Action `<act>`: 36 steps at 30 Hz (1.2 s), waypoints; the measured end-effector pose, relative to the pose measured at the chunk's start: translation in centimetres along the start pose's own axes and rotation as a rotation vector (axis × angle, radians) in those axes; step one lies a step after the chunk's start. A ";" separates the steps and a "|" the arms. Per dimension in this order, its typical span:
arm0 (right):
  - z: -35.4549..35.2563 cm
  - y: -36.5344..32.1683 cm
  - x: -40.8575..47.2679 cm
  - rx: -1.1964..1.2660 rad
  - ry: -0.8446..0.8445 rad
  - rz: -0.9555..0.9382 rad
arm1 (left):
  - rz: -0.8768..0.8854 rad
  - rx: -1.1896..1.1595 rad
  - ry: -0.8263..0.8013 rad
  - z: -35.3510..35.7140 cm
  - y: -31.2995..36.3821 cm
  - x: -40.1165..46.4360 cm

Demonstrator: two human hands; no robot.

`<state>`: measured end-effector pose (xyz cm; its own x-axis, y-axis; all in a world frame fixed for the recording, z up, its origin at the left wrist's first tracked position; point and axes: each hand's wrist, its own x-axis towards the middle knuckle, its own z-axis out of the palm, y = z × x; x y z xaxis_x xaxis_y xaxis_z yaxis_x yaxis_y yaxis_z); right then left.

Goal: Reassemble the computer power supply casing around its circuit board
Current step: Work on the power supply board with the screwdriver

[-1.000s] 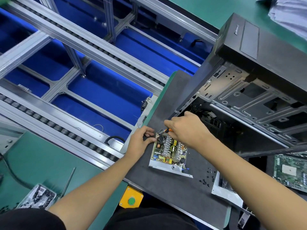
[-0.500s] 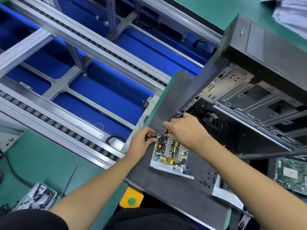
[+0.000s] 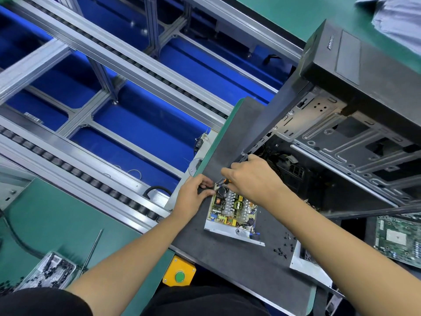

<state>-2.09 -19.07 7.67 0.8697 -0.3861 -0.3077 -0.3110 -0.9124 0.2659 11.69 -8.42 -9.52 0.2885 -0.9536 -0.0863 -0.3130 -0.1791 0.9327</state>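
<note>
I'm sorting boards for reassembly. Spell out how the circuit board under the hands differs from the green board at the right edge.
The circuit board is crowded with tall parts: a black capacitor, silver heat sinks, yellow components. The green board looks flatter, with a square chip.

The circuit board sits in a silver metal tray on the grey mat, fully in view; the green board is cut off by the frame.

Both hands work at the circuit board; nobody touches the green board.

Both lie component-side up.

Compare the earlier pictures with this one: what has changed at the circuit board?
Almost nothing. The right hand keeps gripping the orange-handled tool at the circuit board's far end; the left hand stays on its far corner. Board and loose screws have not moved.
</note>
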 end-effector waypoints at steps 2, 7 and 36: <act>-0.1 0.0 0.1 0.004 0.001 0.001 | 0.000 -0.003 0.001 0.0 0.0 0.0; -0.2 -0.1 0.1 0.003 -0.002 0.001 | 0.007 -0.003 0.003 -0.1 0.1 0.0; -0.8 -0.2 0.4 0.028 0.000 0.018 | 0.059 0.115 0.004 0.2 -0.3 0.8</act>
<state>-1.42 -18.91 8.20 0.8637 -0.4028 -0.3028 -0.3377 -0.9087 0.2455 11.80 -9.20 -9.98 0.2699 -0.9624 -0.0312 -0.4310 -0.1497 0.8899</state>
